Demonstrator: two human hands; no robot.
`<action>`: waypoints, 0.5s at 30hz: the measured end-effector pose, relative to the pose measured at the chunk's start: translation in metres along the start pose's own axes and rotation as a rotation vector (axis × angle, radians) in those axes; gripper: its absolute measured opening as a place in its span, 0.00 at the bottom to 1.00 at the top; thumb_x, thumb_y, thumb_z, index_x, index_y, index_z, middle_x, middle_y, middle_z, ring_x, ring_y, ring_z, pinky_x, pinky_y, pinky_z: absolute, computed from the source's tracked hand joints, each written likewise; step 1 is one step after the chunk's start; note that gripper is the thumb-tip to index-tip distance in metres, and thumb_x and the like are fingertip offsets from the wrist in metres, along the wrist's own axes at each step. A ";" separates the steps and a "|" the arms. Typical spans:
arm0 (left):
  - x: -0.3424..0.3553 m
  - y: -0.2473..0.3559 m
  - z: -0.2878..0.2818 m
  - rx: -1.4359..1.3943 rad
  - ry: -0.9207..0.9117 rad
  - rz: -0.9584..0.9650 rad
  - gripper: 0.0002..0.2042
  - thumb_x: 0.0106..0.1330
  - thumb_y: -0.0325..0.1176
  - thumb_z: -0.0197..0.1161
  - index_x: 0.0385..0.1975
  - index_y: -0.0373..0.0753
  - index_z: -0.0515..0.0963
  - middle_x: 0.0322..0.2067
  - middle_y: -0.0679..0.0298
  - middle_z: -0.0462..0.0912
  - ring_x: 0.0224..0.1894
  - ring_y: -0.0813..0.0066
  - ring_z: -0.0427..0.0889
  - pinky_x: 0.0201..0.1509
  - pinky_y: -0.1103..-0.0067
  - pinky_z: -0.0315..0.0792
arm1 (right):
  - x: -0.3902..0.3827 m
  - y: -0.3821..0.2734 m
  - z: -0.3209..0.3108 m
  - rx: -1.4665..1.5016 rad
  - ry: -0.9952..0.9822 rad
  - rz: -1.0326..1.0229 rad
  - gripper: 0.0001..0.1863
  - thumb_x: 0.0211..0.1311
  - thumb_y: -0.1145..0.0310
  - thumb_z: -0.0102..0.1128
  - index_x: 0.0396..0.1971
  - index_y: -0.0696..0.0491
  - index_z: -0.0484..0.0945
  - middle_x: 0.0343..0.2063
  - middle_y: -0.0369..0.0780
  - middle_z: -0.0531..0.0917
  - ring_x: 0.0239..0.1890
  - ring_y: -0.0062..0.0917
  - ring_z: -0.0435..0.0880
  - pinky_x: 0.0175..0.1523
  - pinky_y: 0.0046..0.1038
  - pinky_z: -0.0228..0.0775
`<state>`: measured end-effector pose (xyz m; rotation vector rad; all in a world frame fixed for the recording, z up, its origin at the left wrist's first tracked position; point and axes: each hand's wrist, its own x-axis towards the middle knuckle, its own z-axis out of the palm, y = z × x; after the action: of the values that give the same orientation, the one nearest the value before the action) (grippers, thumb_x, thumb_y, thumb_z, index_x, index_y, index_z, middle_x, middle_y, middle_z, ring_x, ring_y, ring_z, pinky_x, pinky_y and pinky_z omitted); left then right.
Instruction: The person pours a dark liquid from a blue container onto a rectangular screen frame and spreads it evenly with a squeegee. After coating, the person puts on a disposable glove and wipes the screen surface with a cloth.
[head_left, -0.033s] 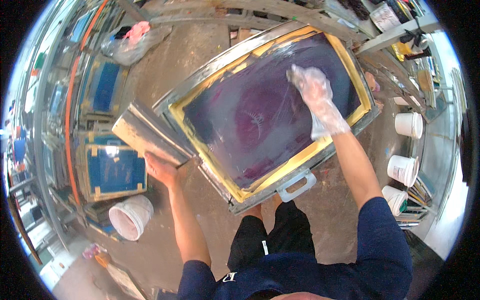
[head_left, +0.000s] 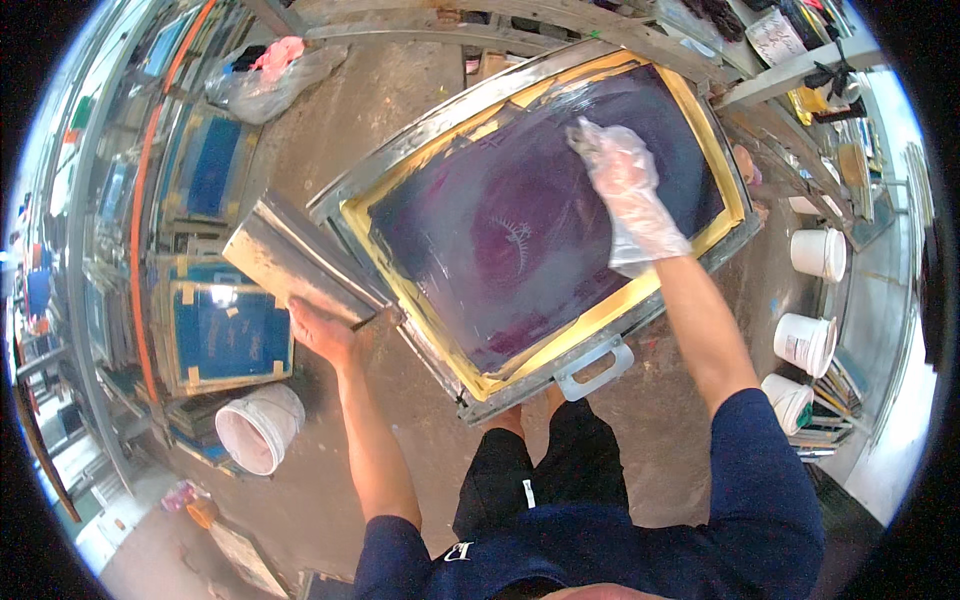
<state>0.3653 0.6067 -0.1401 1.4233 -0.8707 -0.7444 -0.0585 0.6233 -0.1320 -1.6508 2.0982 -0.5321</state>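
Place: screen-printing workshop | evidence: large taped screen (head_left: pixel 460 250), blue framed screens (head_left: pixel 250 340), white buckets (head_left: pixel 818 254), brown floor (head_left: pixel 655 430)

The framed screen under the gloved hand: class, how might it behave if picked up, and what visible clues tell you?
The framed screen would probably stay stiff, since a rigid-looking frame runs around it. Its dark surface may be slippery: it shines near the gloved right hand. It could tip if lifted by one corner, being broad and flat.
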 end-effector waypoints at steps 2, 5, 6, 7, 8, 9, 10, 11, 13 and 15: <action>0.001 -0.003 -0.001 -0.002 0.036 0.060 0.21 0.78 0.42 0.44 0.46 0.26 0.74 0.44 0.59 0.76 0.47 0.76 0.69 0.53 0.78 0.64 | -0.011 -0.038 0.037 -0.466 0.053 -0.164 0.16 0.68 0.66 0.45 0.49 0.51 0.79 0.43 0.44 0.83 0.41 0.37 0.82 0.45 0.36 0.75; -0.003 0.000 0.002 -0.110 -0.013 -0.033 0.20 0.78 0.43 0.44 0.43 0.28 0.75 0.40 0.62 0.76 0.44 0.77 0.70 0.50 0.80 0.64 | -0.093 -0.073 0.075 0.275 -0.119 -0.813 0.22 0.58 0.68 0.52 0.54 0.52 0.77 0.47 0.40 0.82 0.51 0.33 0.79 0.56 0.37 0.69; -0.004 -0.002 -0.002 -0.067 -0.039 -0.008 0.20 0.78 0.42 0.44 0.42 0.29 0.75 0.38 0.63 0.75 0.43 0.78 0.70 0.49 0.80 0.64 | -0.099 -0.079 0.065 0.139 -0.151 -0.831 0.21 0.56 0.70 0.52 0.51 0.52 0.79 0.44 0.41 0.83 0.47 0.33 0.81 0.53 0.36 0.71; -0.002 -0.004 -0.007 -0.023 -0.066 0.017 0.20 0.78 0.42 0.44 0.42 0.29 0.75 0.37 0.64 0.75 0.41 0.78 0.70 0.48 0.80 0.64 | -0.091 -0.076 0.053 0.101 -0.062 -0.831 0.20 0.55 0.71 0.52 0.49 0.51 0.80 0.42 0.40 0.84 0.45 0.33 0.82 0.51 0.35 0.72; -0.001 -0.006 -0.007 0.018 -0.094 0.045 0.19 0.78 0.42 0.44 0.41 0.30 0.74 0.36 0.65 0.75 0.40 0.78 0.70 0.47 0.81 0.64 | -0.070 -0.066 0.037 0.060 0.031 -0.831 0.19 0.55 0.72 0.52 0.48 0.51 0.81 0.40 0.40 0.85 0.43 0.33 0.83 0.49 0.35 0.73; 0.000 -0.006 -0.004 0.040 -0.076 0.080 0.19 0.78 0.42 0.44 0.41 0.30 0.75 0.33 0.67 0.75 0.38 0.78 0.70 0.45 0.81 0.65 | -0.049 -0.059 0.019 -0.115 0.077 -0.662 0.17 0.59 0.72 0.50 0.45 0.50 0.82 0.38 0.39 0.86 0.41 0.33 0.84 0.46 0.36 0.74; 0.000 -0.004 -0.005 0.054 -0.068 0.083 0.19 0.78 0.42 0.44 0.41 0.30 0.75 0.33 0.67 0.75 0.38 0.78 0.70 0.45 0.81 0.65 | -0.032 -0.068 -0.007 0.138 -0.120 -0.405 0.16 0.62 0.69 0.49 0.45 0.50 0.83 0.40 0.39 0.86 0.42 0.33 0.84 0.48 0.36 0.74; -0.002 -0.002 -0.006 0.066 -0.067 0.079 0.19 0.78 0.42 0.44 0.41 0.30 0.75 0.33 0.67 0.75 0.38 0.78 0.70 0.45 0.81 0.65 | -0.019 -0.079 -0.039 0.379 -0.312 -0.127 0.15 0.65 0.66 0.49 0.45 0.50 0.83 0.42 0.40 0.85 0.44 0.33 0.83 0.50 0.35 0.73; -0.005 0.004 0.004 -0.047 -0.050 0.014 0.20 0.78 0.43 0.44 0.41 0.30 0.75 0.33 0.66 0.75 0.38 0.77 0.70 0.46 0.80 0.65 | -0.033 -0.066 -0.010 0.314 -0.176 -0.254 0.15 0.68 0.63 0.48 0.45 0.51 0.83 0.45 0.41 0.85 0.47 0.31 0.83 0.53 0.34 0.72; -0.002 0.001 0.007 -0.061 -0.009 0.010 0.20 0.78 0.43 0.44 0.41 0.30 0.75 0.33 0.66 0.75 0.38 0.77 0.70 0.46 0.79 0.65 | -0.095 -0.069 0.049 0.417 -0.027 -0.738 0.15 0.68 0.65 0.46 0.44 0.53 0.82 0.46 0.40 0.84 0.50 0.28 0.81 0.56 0.31 0.71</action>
<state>0.3584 0.6045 -0.1393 1.3622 -0.8543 -0.7638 0.0436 0.6982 -0.1279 -2.0972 1.1791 -1.0705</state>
